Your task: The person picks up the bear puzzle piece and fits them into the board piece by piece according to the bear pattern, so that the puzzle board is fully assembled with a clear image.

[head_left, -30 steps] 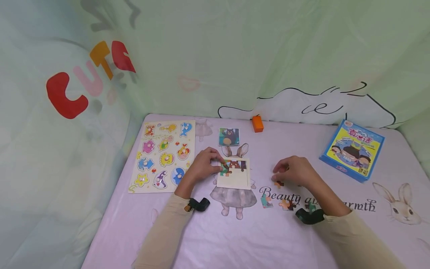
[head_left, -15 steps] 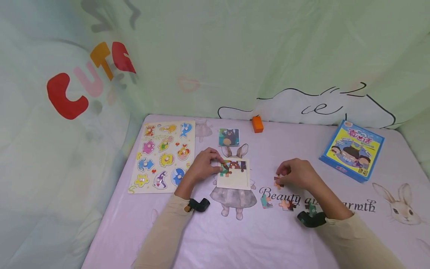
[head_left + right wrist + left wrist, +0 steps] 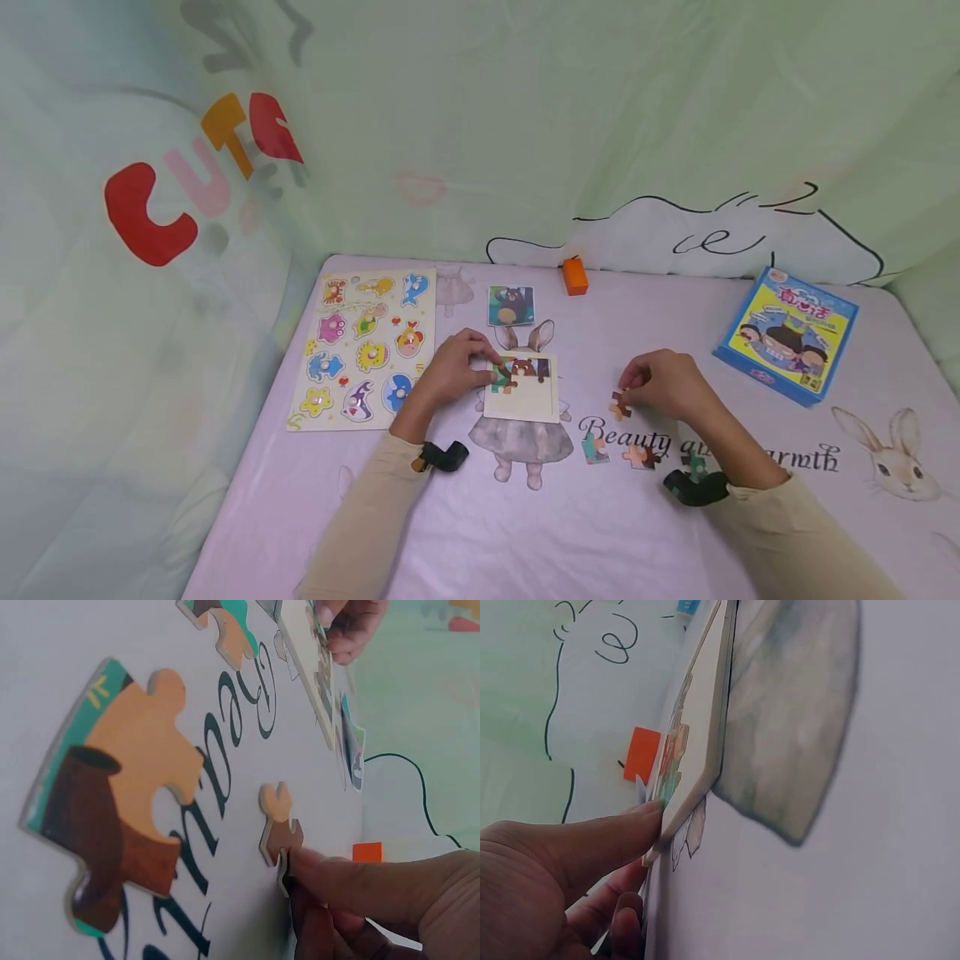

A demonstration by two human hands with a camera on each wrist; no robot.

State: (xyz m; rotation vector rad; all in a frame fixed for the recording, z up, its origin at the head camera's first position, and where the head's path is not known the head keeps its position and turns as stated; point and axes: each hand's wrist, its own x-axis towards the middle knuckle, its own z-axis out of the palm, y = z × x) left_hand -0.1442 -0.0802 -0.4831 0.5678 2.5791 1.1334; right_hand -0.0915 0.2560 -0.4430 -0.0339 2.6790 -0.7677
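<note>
My left hand point(image 3: 456, 365) holds the left edge of a small jigsaw board point(image 3: 521, 407), its thumb on top and the other fingers at the edge, as the left wrist view shows. Several joined pieces with a bear's head point(image 3: 522, 367) fill the board's upper part; the lower part is bare wood. To the right, my right hand point(image 3: 663, 383) pinches a brown and orange jigsaw piece point(image 3: 277, 829) between thumb and fingers. That piece is tilted close to the tablecloth. Nearer the person lie a teal-edged piece point(image 3: 595, 450), an orange and brown piece point(image 3: 642, 456) and a green piece point(image 3: 696, 464).
Behind the board lies a bear picture card point(image 3: 512, 306). A sea-animal peg puzzle point(image 3: 360, 350) is on the left. An orange block point(image 3: 575, 277) stands at the back, and a blue and yellow box point(image 3: 787, 337) sits back right. Fabric walls surround the table's far side.
The right hand has shifted slightly right and taken hold of the brown and orange piece, which has turned in its fingers. The left hand and the board have stayed put.
</note>
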